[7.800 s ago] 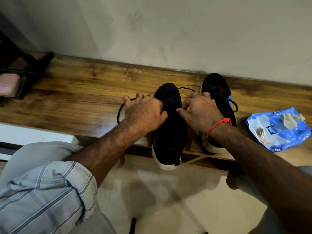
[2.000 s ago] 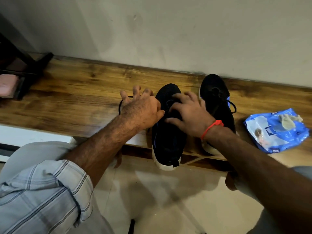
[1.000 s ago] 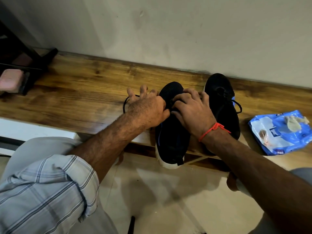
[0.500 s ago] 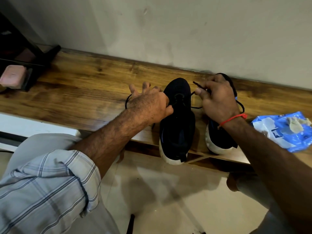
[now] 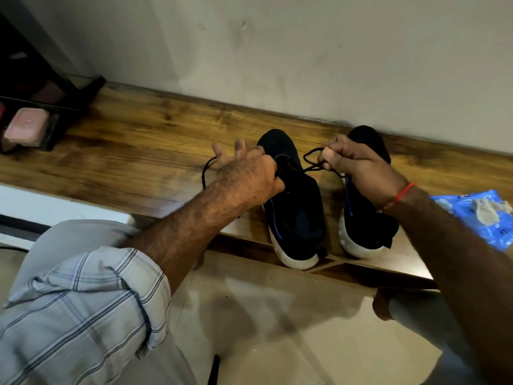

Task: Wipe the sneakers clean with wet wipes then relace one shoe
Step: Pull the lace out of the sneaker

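The counter across the middle of the frame is wood with a strong grain and a slight sheen. Both sneakers on it are matt black knit cloth with smooth white rubber soles, and the lace is thin black cord. At the right edge, the wipes pack is glossy, crinkled blue plastic. The wall above looks matt and scuffed; the floor below is polished tile. The sleeve at lower left is checked woven cloth.

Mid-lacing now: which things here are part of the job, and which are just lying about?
In the job: left shoe, its black lace, right shoe, blue wipes pack, left hand, right hand.
Lying about: pink block, black rack.
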Demonstrator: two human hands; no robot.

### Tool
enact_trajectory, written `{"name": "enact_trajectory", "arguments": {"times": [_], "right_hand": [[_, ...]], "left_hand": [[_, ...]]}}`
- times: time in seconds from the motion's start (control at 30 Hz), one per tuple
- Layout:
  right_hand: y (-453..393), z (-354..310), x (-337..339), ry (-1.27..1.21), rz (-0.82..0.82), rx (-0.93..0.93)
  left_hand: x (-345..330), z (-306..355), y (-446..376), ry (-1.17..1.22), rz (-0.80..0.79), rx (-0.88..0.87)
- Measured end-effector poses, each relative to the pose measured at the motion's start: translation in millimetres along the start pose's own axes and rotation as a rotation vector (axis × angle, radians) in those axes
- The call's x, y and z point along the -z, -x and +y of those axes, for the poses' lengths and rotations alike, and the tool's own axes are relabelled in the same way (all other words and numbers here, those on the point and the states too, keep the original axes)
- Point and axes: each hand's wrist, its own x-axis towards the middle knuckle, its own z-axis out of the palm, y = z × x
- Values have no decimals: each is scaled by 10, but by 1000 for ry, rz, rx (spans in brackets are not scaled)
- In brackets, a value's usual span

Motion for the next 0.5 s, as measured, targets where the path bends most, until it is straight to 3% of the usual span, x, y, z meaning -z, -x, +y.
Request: {"name": "enact_trajectory", "arguments": {"times": [0.17, 0.33, 0.4, 0.5], "right_hand": [[5, -27, 44, -98, -119, -4], [43, -60, 159, -124, -397, -58], [-2, -30, 191, -29, -251, -122], [-111, 200, 237, 531, 230, -165]], "left_hand": [[36, -23, 1, 22, -29, 14], [25, -60, 30, 5, -116, 36], [34, -92, 38, 0, -144, 36], [32, -97, 41, 57, -159, -9]]}}
